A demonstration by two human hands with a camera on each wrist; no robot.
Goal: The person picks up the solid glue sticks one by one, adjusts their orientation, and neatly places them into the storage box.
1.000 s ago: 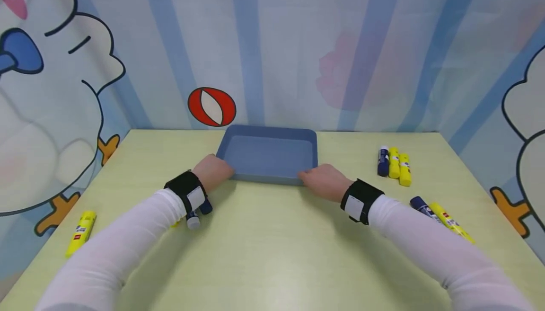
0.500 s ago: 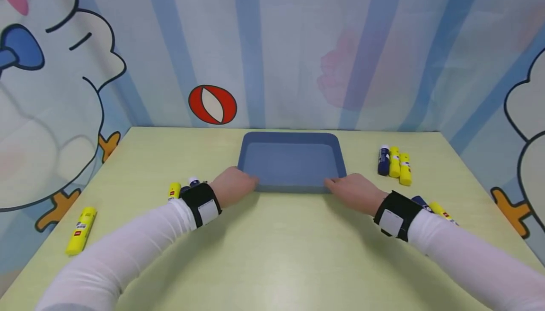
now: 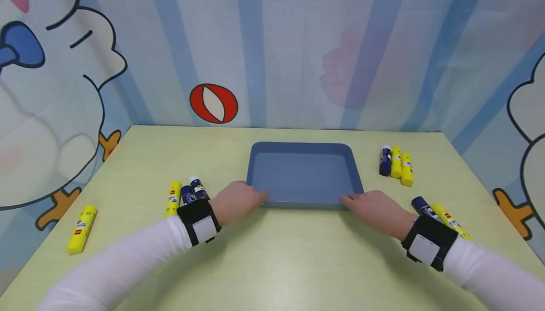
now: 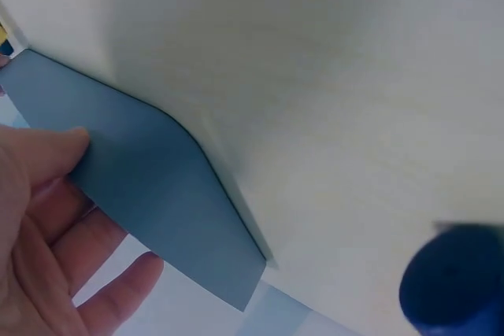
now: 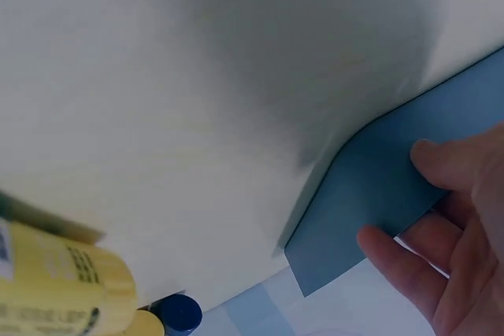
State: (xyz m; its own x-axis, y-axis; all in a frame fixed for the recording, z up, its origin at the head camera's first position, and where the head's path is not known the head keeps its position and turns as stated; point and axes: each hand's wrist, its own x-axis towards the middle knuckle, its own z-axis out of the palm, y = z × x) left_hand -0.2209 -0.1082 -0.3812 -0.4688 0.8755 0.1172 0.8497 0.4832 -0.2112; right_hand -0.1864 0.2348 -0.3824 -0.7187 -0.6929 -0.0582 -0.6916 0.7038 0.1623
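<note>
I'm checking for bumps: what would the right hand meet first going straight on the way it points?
Likely the blue tray: the right hand pinches its near wall; depth beyond is unclear.

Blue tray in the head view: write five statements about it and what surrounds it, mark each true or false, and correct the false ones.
1. The left hand and the right hand both pinch the near side of the blue tray. True.
2. A yellow tube lies inside the tray. False: every tube in view is outside it.
3. Toward the far right of the table, a navy tube is next to two yellow tubes. True.
4. The tube farthest to the left is navy. False: that one is a yellow tube.
5. A black band is wrapped around the left wrist. True.
</note>
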